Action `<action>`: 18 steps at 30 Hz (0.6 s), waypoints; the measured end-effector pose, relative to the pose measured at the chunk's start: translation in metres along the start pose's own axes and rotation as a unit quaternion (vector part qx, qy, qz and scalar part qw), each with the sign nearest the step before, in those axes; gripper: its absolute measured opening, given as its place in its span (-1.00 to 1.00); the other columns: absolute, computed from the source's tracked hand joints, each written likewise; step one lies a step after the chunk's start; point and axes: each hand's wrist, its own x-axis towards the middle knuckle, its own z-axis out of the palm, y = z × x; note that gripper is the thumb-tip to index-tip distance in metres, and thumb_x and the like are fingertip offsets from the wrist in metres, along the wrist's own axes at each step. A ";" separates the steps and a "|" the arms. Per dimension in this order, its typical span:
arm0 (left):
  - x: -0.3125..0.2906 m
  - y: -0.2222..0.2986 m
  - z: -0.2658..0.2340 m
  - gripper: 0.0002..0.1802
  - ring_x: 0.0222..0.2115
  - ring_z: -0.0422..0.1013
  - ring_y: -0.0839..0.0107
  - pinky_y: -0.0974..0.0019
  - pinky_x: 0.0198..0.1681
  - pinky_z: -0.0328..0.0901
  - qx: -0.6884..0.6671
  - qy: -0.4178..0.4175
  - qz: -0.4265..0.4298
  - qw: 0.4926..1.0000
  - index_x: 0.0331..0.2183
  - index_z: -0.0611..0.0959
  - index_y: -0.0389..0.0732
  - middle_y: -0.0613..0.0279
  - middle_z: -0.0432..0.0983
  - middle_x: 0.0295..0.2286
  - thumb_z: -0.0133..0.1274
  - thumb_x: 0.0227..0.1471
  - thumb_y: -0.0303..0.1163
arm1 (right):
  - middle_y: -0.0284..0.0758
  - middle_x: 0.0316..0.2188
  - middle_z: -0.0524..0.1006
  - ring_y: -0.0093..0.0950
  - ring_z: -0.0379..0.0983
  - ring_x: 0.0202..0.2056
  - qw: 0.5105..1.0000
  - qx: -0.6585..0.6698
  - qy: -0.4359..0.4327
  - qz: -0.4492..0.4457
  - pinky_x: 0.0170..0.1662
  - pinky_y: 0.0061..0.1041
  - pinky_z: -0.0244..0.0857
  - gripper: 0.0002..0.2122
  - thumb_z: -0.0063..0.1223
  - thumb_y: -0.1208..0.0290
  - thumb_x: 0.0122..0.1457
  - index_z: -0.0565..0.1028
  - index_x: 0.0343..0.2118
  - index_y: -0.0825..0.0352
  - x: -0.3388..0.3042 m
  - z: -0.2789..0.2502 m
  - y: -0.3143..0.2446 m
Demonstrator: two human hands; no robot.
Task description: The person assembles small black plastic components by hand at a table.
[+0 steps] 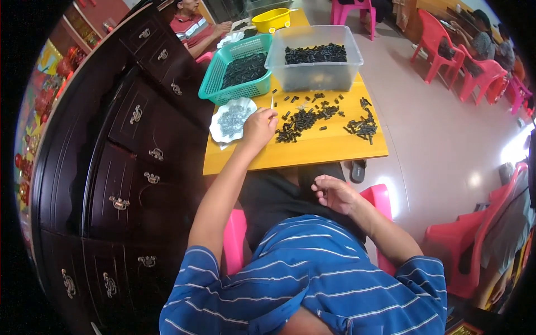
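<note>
My left hand (260,129) is over the table, beside a white scalloped dish (215,133) filled with small clear pieces (234,118). Its fingers are pinched together, and a thin pale stick (272,101) rises from the fingertips. To the right of that hand lies a loose heap of short black cylindrical pieces (304,121). A second, smaller group of black pieces (364,127) is near the table's right edge. My right hand (336,194) is over my lap, just off the table's near edge, with its fingers curled in. What those fingers hold, if anything, is hidden.
On the yellow table (335,151), a green basket (207,89) and a clear plastic bin (318,78) hold many black pieces. Behind stands a yellow tub (271,21). A dark cabinet (111,167) borders the left. Another person (195,25) sits at the far left; pink chairs (435,33) stand right.
</note>
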 end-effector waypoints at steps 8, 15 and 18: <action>0.065 -0.003 0.058 -0.81 -0.27 0.54 0.06 0.06 -0.17 0.42 0.070 -0.093 0.014 0.993 -0.31 0.74 -0.17 0.08 0.62 -0.33 0.17 -0.01 -0.35 | -0.44 -0.32 0.58 -0.61 0.49 -0.39 0.999 0.034 0.012 -0.022 -0.28 -0.60 0.41 -0.82 0.04 0.41 0.33 0.52 -0.05 0.24 0.002 -0.008 0.001; 0.087 -0.003 0.070 -0.85 -0.25 0.54 0.08 0.02 -0.16 0.42 0.078 -0.160 -0.017 0.984 -0.37 0.77 -0.07 0.10 0.64 -0.32 0.21 -0.06 -0.31 | -0.45 -0.31 0.58 -0.62 0.49 -0.36 0.998 0.042 0.029 -0.021 -0.25 -0.60 0.42 -0.85 0.00 0.36 0.36 0.49 -0.09 0.23 0.000 -0.005 0.000; 0.088 -0.003 0.072 -0.85 -0.28 0.56 0.08 0.03 -0.18 0.43 0.072 -0.180 -0.018 0.981 -0.38 0.78 -0.05 0.11 0.66 -0.34 0.22 -0.06 -0.29 | -0.46 -0.30 0.58 -0.63 0.49 -0.35 0.999 0.037 0.029 -0.015 -0.23 -0.59 0.42 -0.86 0.00 0.35 0.37 0.48 -0.09 0.21 0.000 -0.003 -0.002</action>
